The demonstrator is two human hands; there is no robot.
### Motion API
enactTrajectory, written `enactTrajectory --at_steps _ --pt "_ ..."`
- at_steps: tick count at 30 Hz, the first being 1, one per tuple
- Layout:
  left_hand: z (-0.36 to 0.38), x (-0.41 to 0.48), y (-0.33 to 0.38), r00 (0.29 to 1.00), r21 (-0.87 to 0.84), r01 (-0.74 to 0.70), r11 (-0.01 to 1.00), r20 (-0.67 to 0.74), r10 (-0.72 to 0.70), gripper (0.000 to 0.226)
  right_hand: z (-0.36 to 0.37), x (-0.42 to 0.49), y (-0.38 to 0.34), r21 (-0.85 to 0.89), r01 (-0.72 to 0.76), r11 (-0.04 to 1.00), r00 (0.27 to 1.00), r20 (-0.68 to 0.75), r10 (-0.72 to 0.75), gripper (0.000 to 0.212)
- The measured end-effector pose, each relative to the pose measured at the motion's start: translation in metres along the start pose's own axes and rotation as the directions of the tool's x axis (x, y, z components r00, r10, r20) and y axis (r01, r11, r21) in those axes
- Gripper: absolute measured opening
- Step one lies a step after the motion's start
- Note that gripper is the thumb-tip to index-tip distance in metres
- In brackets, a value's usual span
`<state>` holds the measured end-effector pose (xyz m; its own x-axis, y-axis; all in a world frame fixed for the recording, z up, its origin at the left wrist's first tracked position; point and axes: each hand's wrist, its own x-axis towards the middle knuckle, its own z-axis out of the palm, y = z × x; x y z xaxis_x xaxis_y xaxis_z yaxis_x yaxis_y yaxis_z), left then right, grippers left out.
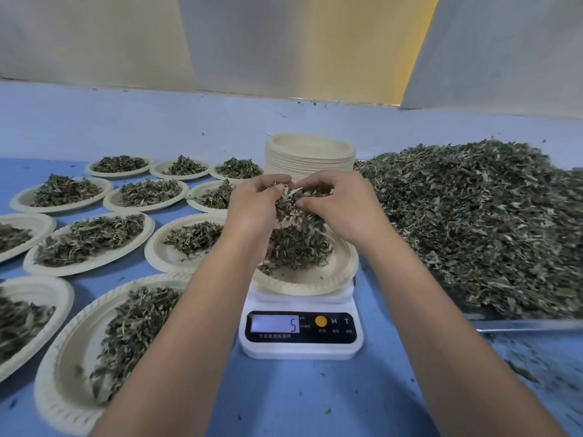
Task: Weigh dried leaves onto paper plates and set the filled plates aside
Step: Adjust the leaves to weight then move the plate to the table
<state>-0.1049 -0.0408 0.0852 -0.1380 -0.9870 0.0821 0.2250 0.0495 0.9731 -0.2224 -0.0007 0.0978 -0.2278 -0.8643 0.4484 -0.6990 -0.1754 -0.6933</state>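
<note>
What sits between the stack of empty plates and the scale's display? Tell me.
Head view: the plate on the scale, bearing a leaf pile, and over it the left hand and right hand gripping a clump of leaves.

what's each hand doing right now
Left hand: gripping a clump of dried leaves above the plate.
Right hand: pinching the same clump.

Both bare forearms [195, 310] reached forward and converged. The left hand [255, 205] and right hand [342, 206] met nearly fingertip to fingertip, fingers curled inward, gripping one clump of dried leaves [295, 209] between them.
</note>
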Motion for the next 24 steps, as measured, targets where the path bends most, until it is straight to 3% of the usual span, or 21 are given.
enactTrajectory --at_steps 4,12,14,17,21,24 --pt "-0.006 0.006 -0.001 0.997 -0.053 -0.012 0.999 -0.078 0.008 0.028 -0.002 0.001 0.003 -0.1 -0.047 0.994 0.998 0.028 0.05 0.023" --pt "-0.015 0.009 0.008 0.993 -0.176 -0.029 0.984 -0.121 0.008 0.023 0.005 -0.001 0.002 -0.028 -0.083 0.996 0.994 0.072 0.085 0.019" --pt "-0.017 0.01 0.01 0.988 -0.207 -0.04 0.977 -0.152 0.009 0.024 0.005 0.0 0.003 0.021 -0.104 0.994 0.991 0.081 0.102 0.031" --pt "-0.016 0.011 0.01 0.988 -0.249 -0.021 0.968 -0.154 -0.018 0.022 0.005 0.0 0.004 0.104 -0.145 0.984 0.987 0.089 0.136 0.014" --pt "-0.012 0.011 0.01 0.994 -0.279 0.001 0.96 -0.106 -0.032 0.022 0.007 0.001 0.006 0.277 -0.161 0.947 0.986 0.084 0.143 0.027" --pt "-0.012 0.011 0.011 0.996 -0.303 0.005 0.953 -0.081 -0.031 0.024 0.006 0.002 0.007 0.281 -0.143 0.949 0.99 0.033 0.139 0.026"
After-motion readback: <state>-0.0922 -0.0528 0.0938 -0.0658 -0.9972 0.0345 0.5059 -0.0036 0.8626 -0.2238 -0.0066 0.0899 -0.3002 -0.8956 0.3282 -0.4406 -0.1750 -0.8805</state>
